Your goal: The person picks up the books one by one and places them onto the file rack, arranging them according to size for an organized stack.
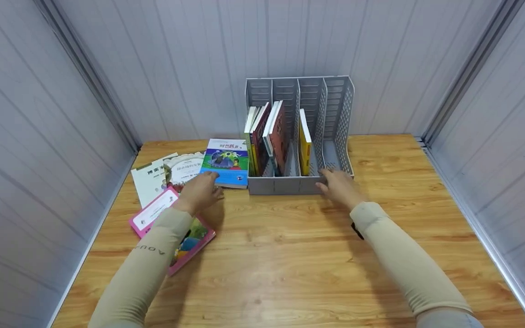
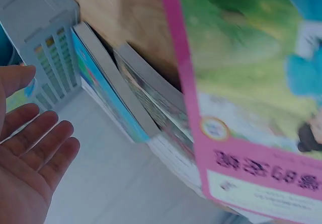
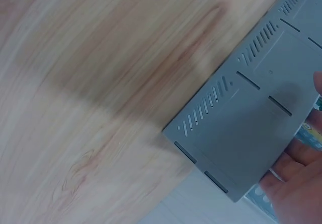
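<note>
The left hand (image 1: 198, 191) is over the left-side books, beside a blue book (image 1: 224, 177); its fingers are loosely spread and hold nothing in the left wrist view. Below its wrist lies a pink-edged picture book (image 1: 155, 210). At the grey book rack (image 1: 285, 186), the right hand (image 1: 341, 189) holds the front rim near its right end. In the right wrist view, those fingers (image 3: 288, 167) pass behind the rim; most of the thumb is out of frame. Upright books fill part of the rack, including a dark red one (image 1: 260, 130), an orange-red one (image 1: 280, 136) and a yellow one (image 1: 305, 150).
A white booklet (image 1: 146, 182) and a round-patterned book (image 1: 187, 167) overlap at the left on the wooden table (image 1: 280, 255). Pale panel walls (image 1: 176, 68) enclose its back and sides. The rack stands near the back wall; its rightmost compartment (image 1: 331, 152) shows its bare floor.
</note>
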A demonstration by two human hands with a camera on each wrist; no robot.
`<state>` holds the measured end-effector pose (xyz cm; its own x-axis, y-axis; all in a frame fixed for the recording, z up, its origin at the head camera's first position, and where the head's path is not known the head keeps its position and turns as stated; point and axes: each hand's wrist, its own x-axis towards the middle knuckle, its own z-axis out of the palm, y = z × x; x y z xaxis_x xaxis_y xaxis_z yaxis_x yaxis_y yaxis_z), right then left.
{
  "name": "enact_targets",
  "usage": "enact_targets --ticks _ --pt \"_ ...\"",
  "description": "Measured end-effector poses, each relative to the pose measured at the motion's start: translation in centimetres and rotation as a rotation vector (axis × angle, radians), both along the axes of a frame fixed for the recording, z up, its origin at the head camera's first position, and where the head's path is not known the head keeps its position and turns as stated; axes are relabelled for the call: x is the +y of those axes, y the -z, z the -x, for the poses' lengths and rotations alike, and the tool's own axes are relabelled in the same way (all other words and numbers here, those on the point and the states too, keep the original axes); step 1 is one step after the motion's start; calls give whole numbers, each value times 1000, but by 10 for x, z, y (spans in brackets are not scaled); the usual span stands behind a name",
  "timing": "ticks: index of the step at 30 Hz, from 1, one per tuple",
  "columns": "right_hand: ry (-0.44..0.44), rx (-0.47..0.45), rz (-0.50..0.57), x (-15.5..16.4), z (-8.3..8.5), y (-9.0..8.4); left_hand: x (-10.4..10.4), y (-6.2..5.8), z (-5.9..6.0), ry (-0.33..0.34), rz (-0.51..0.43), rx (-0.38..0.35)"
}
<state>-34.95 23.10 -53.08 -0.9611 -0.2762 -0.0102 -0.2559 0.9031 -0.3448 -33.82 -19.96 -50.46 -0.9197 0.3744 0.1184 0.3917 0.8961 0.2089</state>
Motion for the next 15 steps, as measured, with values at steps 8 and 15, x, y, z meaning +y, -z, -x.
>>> enact_targets --ticks 8,15 --pt "-20 53 -79 -2 7 5 -47 -7 0 -143 68 -164" --pt "-31 93 -79 -3 13 6 -82 -8 1 -211 69 -299"
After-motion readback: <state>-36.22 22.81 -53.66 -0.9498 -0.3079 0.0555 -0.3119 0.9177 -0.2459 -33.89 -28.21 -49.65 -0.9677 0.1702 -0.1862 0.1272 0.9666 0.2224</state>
